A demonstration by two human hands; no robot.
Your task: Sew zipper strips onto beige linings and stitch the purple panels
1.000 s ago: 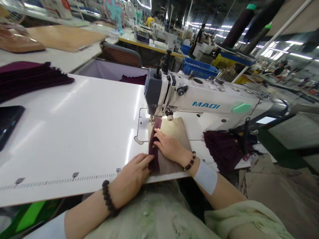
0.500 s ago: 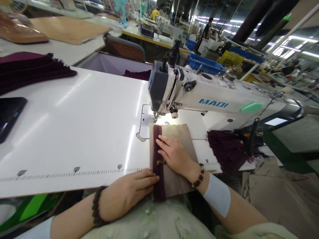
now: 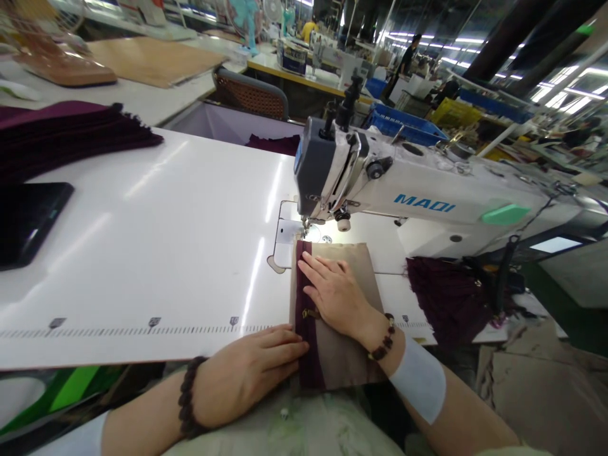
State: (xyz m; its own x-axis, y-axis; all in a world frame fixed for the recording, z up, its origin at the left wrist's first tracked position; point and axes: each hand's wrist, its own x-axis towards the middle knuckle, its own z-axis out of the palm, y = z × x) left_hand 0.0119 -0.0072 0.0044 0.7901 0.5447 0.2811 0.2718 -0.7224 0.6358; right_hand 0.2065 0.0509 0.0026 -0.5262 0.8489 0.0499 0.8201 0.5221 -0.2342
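needle: lost in glare under sewing machine [image 3: 418, 190] head
beige fabric [image 3: 354, 361]: middle covered by right hand [image 3: 337, 294]
maroon stack [image 3: 71, 136]: far left of machine, cropped by frame edge
black slab [image 3: 23, 218]: left of machine, cropped
background people [image 3: 407, 57]: behind machine, too blurred

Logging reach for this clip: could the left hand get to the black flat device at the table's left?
Probably yes: only bare white table lies between the left hand and the black device.
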